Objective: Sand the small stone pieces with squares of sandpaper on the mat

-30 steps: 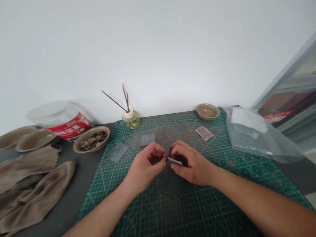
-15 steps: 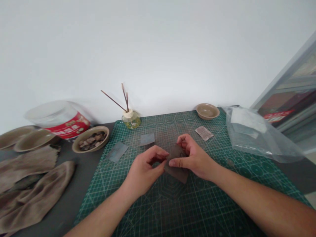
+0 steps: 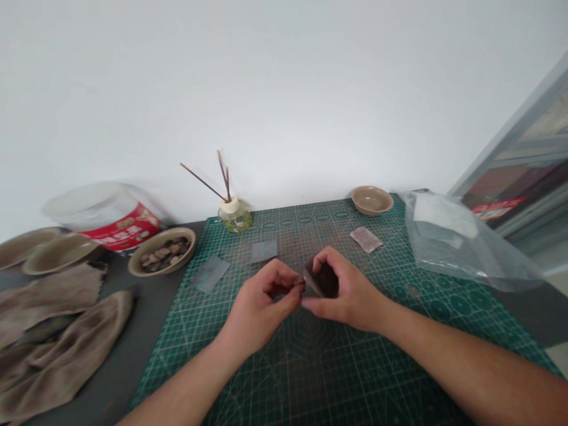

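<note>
My left hand [image 3: 261, 305] pinches a small brown piece [image 3: 300, 283] between thumb and fingertips, so most of it is hidden. Facing it, my right hand [image 3: 352, 293] grips a curled dark sheet of sandpaper [image 3: 326, 280], one edge turned toward the small piece. The sheet's edge and the piece are very close; whether they touch I cannot tell. Both hands are just above a green cutting mat [image 3: 248, 378] marked with a white grid. Brown dust darkens the middle of the mat.
Two grey sheets [image 3: 210, 273] lie left on the mat, a pale brown sheet [image 3: 366, 239] right. A bowl of brown chunks [image 3: 164, 254], reed diffuser [image 3: 235, 216], plastic jar [image 3: 124, 228] and brown cloth [image 3: 84, 355] stand leftward. At right are a small bowl [image 3: 373, 201] and clear bag [image 3: 457, 260].
My right hand has turned the sandpaper from lying flat-side up to curled and edge-on. The small piece in my left fingertips now shows. The left hand has barely moved.
</note>
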Action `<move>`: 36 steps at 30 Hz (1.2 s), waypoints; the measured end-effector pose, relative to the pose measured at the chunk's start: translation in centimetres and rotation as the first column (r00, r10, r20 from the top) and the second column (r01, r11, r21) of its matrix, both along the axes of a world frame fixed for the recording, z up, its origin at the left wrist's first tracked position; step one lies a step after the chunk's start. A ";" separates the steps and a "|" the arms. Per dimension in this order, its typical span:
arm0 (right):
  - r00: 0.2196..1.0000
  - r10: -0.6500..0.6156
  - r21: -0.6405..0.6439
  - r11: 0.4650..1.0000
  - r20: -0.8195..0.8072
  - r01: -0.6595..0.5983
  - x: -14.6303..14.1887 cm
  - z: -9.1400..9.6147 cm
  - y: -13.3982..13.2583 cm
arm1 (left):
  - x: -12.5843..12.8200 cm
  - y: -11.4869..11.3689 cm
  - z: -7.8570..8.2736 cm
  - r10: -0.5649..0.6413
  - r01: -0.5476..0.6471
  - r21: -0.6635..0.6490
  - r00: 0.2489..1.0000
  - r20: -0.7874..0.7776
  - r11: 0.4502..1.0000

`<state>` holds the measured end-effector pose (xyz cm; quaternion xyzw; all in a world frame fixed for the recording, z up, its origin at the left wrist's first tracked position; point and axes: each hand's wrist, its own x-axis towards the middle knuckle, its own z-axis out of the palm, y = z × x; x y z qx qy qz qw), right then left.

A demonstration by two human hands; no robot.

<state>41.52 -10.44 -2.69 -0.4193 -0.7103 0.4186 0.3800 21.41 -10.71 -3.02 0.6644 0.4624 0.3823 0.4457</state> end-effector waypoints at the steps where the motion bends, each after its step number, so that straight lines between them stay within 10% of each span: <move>1: 0.998 -0.005 -0.036 0.999 -0.057 0.003 0.0 -0.1 0.0 | 0.0 0.1 0.0 0.004 -0.004 0.004 1.000 -0.003 1.000; 9: 0.900 -0.029 -0.364 0.920 -0.434 -0.146 -0.5 -0.5 0.6 | 0.1 0.2 0.7 -0.016 0.018 0.037 0.997 -0.074 0.999; 36: 0.834 -0.046 -0.466 0.845 -0.550 -0.261 -0.9 -1.1 0.8 | 0.1 -0.3 0.2 -0.059 0.087 0.130 0.977 -0.204 0.988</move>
